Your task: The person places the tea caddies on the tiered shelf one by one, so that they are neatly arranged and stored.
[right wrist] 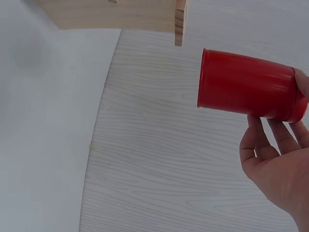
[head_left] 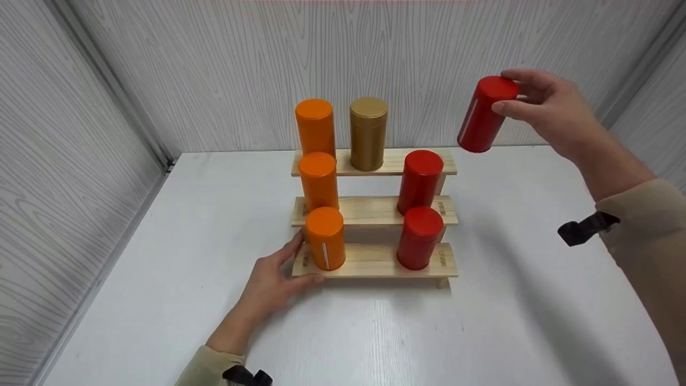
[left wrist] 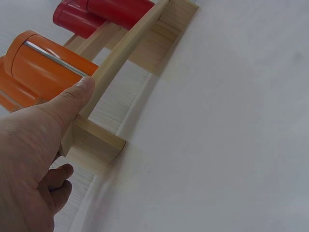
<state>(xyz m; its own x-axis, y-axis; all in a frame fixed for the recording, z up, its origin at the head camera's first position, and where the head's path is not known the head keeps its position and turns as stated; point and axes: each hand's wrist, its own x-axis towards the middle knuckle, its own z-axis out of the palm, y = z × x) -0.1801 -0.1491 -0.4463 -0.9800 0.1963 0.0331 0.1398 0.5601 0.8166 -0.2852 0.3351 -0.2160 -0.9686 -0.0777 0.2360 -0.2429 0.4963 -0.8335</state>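
My right hand (head_left: 557, 107) holds a red canister (head_left: 486, 115) near its lid, pinched between thumb and fingers. This canister hangs tilted in the air, right of the three-step wooden rack (head_left: 370, 260) and higher than its top step. In the right wrist view the red canister (right wrist: 248, 86) lies sideways across the picture, its base apart from the rack. My left hand (head_left: 273, 281) grips the left end of the bottom step. Its thumb (left wrist: 77, 96) presses the front edge beside an orange canister (head_left: 326, 241); some other fingertips are hidden behind the rack.
Two more orange canisters (head_left: 319, 179) stand up the rack's left side. A gold canister (head_left: 368, 134) stands on the top step. Red canisters (head_left: 420, 182) stand at the right of the middle and bottom steps. A grey wood-grain panel (head_left: 230, 75) rises behind the white table (head_left: 214, 214).
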